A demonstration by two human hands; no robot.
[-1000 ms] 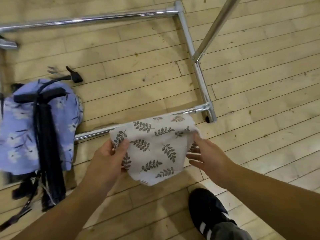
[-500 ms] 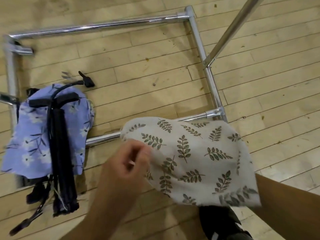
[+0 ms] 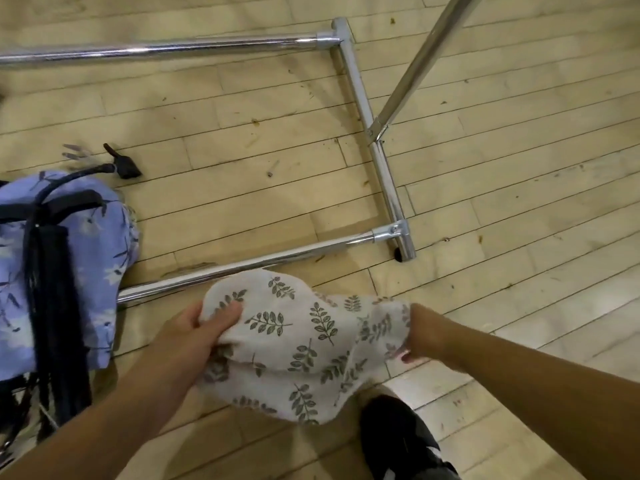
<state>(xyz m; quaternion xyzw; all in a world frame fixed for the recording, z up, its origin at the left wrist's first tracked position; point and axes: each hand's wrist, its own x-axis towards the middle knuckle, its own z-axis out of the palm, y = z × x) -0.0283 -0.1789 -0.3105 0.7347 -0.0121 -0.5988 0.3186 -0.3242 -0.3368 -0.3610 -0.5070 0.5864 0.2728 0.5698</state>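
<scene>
- Head view: the leaf-print cloth (image 3: 304, 341) hangs in the air between both hands, above the wooden floor (image 3: 242, 109) and just in front of the near bar of the chrome rack base (image 3: 381, 168).
- The left hand (image 3: 187, 337) has its grip clamped on the cloth's left edge, with the thumb on top.
- The right hand (image 3: 426, 336) has its grip pinched on the right edge, fingers curled into the fabric.
- Handling: the cloth looks light, soft and limp, and it sags in the middle. It is probably neither fragile nor slippery, and is best held by corners set well apart.
- To the left hangs a blue floral garment (image 3: 100, 258).
</scene>
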